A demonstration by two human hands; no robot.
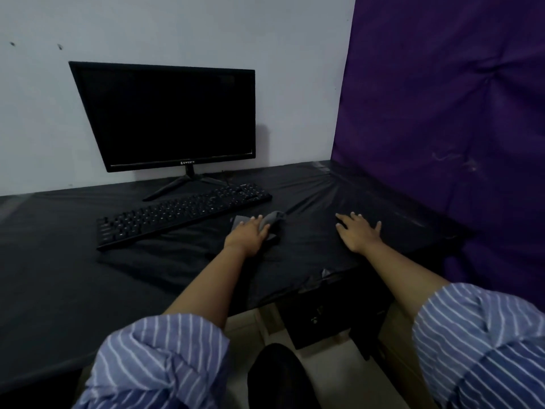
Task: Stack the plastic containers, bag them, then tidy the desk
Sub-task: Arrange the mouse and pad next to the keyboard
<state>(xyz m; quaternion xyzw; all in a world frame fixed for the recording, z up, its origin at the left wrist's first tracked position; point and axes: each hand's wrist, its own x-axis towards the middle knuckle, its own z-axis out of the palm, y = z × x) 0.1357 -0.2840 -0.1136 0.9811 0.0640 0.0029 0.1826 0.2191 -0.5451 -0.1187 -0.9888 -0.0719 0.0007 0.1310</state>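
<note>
1. We use the keyboard (182, 215) as our landmark. It lies at a slant on the desk (59, 276), which has a dark cover over it.
2. Behind the keyboard stands the monitor (166, 116). Its screen is dark.
3. Just to the right of the keyboard, near its front end, our left hand (247, 235) rests on a small grey cloth (272, 221). The fingers lie close together and press down flat on the cloth. They do not wrap around it. One end of the cloth sticks out past our fingertips.
4. Farther right of the keyboard, well apart from it, our right hand (358, 233) lies flat on the desk cover. Its fingers are spread wide and hold nothing.
5. Beyond that hand, at the right side of the desk, a purple padded wall (442, 113) stands up.
6. Where are the plastic containers and the bag? We cannot see them anywhere. They are not on the desk and not beside the keyboard.
7. So we think the stacking and bagging are done and the containers are put away out of view. We cannot be sure, as nothing here shows it.
8. We think we are now on the last part, tidying the desk. The cloth under our left hand looks ready for wiping.
9. What may be left is to wipe the desk cover and maybe set the keyboard straight in front of the monitor.
</note>
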